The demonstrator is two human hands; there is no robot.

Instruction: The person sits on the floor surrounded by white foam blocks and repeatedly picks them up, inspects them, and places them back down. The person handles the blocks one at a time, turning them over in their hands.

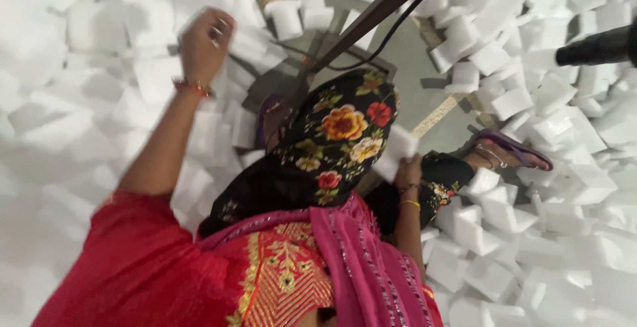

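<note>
2 hands show here, both belonging to the person wearing the camera, who is dressed in a red top with gold embroidery and a pink scarf (371, 260) draped over it. Nearest the camera, the black trouser fabric printed with red, orange and cream flowers (342, 131) covers a raised knee in the middle of the view.

Just right of that knee, the right hand (408, 167) is closed round a white foam piece (398, 151), fingers wrapped on its lower edge, with thin bangles on the wrist. The piece is held above the floor, touching nothing else that can be made out. Further right, a foot in a purple sandal (507, 149) rests among loose white foam blocks (504, 214) that lie heaped over the lower right and right side.

The left arm stretches up and away to the upper left. The left hand (206, 38) is blurred; its fingers look curled over the top of the white foam heap (99, 68) there, but whether it grips a piece cannot be told. A red and gold bangle sits on that wrist.

Beyond the knee, a patch of bare grey floor (405, 68) shows between the heaps. A dark brown bar (378, 11) runs slanted across it toward the top edge, with a thin black cable beside it. At the far right edge a black rounded object (597, 47) juts in above the foam.
</note>
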